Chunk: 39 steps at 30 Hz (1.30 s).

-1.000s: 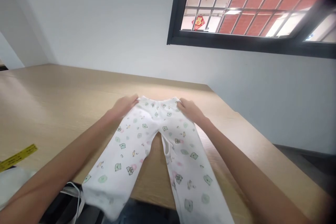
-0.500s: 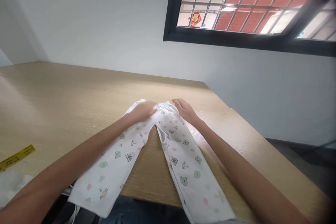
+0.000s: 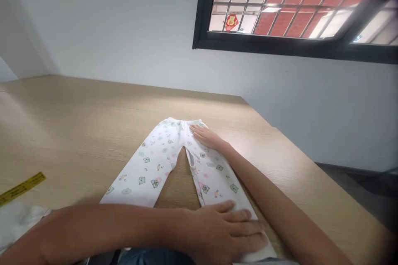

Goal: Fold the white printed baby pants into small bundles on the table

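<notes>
A small pair of white trousers (image 3: 155, 161) with green and pink prints lies flat on the wooden table (image 3: 77, 124), waistband away from me, legs spread toward me. My right hand (image 3: 207, 136) lies flat and open on the waist end of the right leg. Across the front, my left hand (image 3: 230, 232) rests flat with fingers stretched out on the cuff end of that same right leg, near the table's front edge. The left leg lies uncovered beside it.
A yellow tape strip (image 3: 21, 187) lies on the table at the far left. Some white cloth (image 3: 15, 223) shows at the lower left corner. A white wall and a barred window (image 3: 292, 8) stand behind the table, whose right edge runs diagonally.
My left hand left the waistband and swept across toward me onto the right leg's cuff. My right hand slid slightly inward and flattened on the waist. The trousers now lie smoother.
</notes>
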Tool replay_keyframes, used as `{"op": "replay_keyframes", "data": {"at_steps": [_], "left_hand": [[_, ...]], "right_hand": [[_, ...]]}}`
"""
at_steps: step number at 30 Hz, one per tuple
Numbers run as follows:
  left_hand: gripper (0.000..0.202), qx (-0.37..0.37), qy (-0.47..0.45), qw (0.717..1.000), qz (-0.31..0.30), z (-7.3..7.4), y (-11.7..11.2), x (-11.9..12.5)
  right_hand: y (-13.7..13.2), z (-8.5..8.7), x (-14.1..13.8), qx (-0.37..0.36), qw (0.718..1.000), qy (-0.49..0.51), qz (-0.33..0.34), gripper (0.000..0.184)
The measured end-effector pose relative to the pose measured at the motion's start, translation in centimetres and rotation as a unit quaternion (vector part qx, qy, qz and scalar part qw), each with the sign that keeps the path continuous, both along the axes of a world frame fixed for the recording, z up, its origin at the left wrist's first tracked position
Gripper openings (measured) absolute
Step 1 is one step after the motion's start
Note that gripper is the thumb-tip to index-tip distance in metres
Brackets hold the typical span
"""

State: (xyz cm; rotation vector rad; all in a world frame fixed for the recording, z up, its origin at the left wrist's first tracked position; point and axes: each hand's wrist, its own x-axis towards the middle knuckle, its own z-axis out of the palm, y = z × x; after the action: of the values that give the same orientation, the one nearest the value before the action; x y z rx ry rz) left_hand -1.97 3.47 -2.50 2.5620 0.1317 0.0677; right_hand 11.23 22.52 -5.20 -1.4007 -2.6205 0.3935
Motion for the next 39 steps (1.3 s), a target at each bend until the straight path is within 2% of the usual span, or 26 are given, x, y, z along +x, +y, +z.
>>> {"op": "replay_keyframes", "data": {"at_steps": [3,5,8,10,12,15,17,19,22,24,26,28,30,32,35,37,39], "left_hand": [[0.057,-0.006,0.001,1.000,-0.013,0.7,-0.9,-1.2],[0.058,-0.002,0.000,1.000,0.014,1.6,-0.5,-2.3],[0.058,0.053,0.011,0.990,0.131,2.9,2.0,-5.1],[0.051,0.095,0.040,0.964,0.245,3.3,4.7,-7.4],[0.048,0.110,0.072,0.932,0.339,3.1,7.5,-9.7],[0.048,0.104,0.100,0.910,0.390,1.7,9.6,-12.0],[0.051,0.099,0.109,0.902,0.405,0.5,8.4,-12.8],[0.052,0.110,0.111,0.891,0.427,-0.7,5.4,-13.3],[0.043,0.218,0.080,0.872,0.430,-2.4,-0.5,-14.1],[0.040,0.307,0.048,0.856,0.414,-3.2,-3.5,-15.0],[0.040,0.381,0.018,0.834,0.398,-3.6,-5.0,-15.8],[0.038,0.435,-0.007,0.811,0.390,-3.5,-5.3,-16.1],[0.037,0.442,-0.028,0.802,0.401,-3.1,-4.8,-14.9],[0.036,0.400,-0.067,0.818,0.408,-3.0,-4.1,-11.9],[0.036,0.321,-0.167,0.861,0.358,-3.8,-3.2,-4.7],[0.044,0.323,-0.229,0.853,0.340,-4.8,-2.9,0.2],[0.042,0.315,-0.212,0.870,0.316,-5.5,-2.9,3.7]], "right_hand": [[-0.2,0.5,0.2,0.009,1.000,0.006,-0.001,0.050],[-0.7,1.0,0.1,0.014,1.000,0.014,-0.001,0.049],[-1.6,1.8,-0.9,0.035,0.999,0.032,-0.011,0.048],[-2.3,2.2,-2.3,0.053,0.998,0.044,-0.010,0.046],[-3.1,2.6,-4.2,0.042,0.996,0.069,0.035,0.044],[-3.6,2.6,-7.2,-0.018,0.985,0.083,0.152,0.039],[-3.2,2.2,-8.7,-0.033,0.981,0.055,0.181,0.038],[-2.0,1.7,-9.6,-0.023,0.987,0.035,0.158,0.038],[0.2,1.1,-9.8,-0.010,0.994,0.054,0.097,0.038],[1.2,1.1,-9.3,-0.015,0.994,0.077,0.070,0.036],[1.6,1.4,-8.3,-0.030,0.992,0.108,0.053,0.035],[1.3,1.6,-6.7,-0.038,0.988,0.145,0.031,0.037],[0.8,1.8,-4.6,-0.029,0.983,0.179,-0.001,0.037],[0.4,1.8,-2.1,-0.014,0.979,0.201,-0.040,0.035],[0.2,1.4,1.7,0.002,0.973,0.210,-0.100,0.030],[0.2,1.1,3.6,0.008,0.970,0.211,-0.124,0.026],[0.3,1.0,4.9,0.007,0.968,0.212,-0.135,0.024]]}}
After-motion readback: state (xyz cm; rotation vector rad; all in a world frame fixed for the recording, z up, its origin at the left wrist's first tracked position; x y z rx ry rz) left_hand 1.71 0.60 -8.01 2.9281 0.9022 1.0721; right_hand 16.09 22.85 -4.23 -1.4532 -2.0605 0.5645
